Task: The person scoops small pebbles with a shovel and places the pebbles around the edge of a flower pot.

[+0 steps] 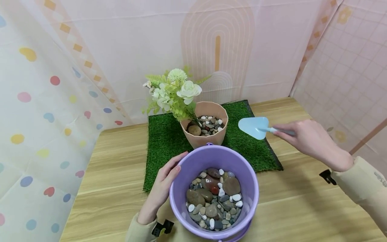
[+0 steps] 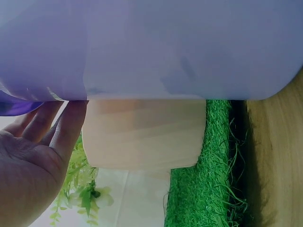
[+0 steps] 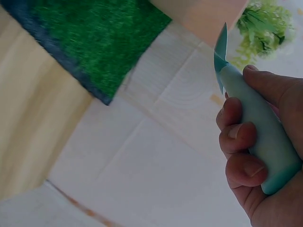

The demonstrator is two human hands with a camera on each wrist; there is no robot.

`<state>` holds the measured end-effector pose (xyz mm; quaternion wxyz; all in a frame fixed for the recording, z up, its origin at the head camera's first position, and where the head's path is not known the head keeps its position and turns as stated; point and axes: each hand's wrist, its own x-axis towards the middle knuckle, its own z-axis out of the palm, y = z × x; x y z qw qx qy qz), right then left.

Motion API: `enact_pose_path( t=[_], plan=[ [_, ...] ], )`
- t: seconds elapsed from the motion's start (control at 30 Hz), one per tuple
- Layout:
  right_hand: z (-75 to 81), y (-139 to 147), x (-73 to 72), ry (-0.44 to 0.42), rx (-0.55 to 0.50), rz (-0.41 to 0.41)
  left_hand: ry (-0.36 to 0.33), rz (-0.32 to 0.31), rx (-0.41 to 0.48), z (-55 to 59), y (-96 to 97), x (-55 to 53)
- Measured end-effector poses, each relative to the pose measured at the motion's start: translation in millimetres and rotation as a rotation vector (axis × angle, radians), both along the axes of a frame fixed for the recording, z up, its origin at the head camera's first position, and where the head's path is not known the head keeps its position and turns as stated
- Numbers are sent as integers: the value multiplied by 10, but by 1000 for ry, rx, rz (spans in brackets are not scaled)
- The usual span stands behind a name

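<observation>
A purple bucket [image 1: 253, 168] stands in front, with mixed pebbles [image 1: 211, 211] inside. My left hand [image 1: 164, 179] rests against the bucket's left side near the rim, fingers fairly straight; in the left wrist view its fingertips touch the bucket wall [image 2: 165, 52]. My right hand [image 1: 311, 139] grips the handle of a light blue trowel [image 1: 254, 127], held up right of the pot. Fingers curl round the handle [image 3: 262, 125] in the right wrist view. Behind the bucket is a peach flower pot [image 1: 208, 139] containing pebbles [image 1: 211, 125] and pale artificial flowers [image 1: 176, 92].
The pot stands on a green turf mat [image 1: 163, 144], which lies on a wood-grain table [image 1: 115, 174]. Patterned cloths [image 1: 145, 40] hang behind and at both sides.
</observation>
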<state>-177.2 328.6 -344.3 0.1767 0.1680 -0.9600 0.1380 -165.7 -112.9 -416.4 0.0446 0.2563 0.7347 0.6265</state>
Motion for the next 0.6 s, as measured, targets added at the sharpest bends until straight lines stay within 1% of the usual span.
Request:
enact_pose_path(
  t=[0.23, 0.4, 0.47, 0.6],
  plan=[
    [-375, 186, 231, -37, -23, -56, 19, 4, -10, -8, 3, -6],
    [-630, 324, 388, -103, -34, -103, 11, 4, -2, -7, 5, -5],
    [-705, 368, 437, -131, -44, -119, 6, 4, -1, -6, 5, -4],
    [-809, 433, 507, -137, -62, -135, 4, 6, -1, -6, 5, -2]
  ],
)
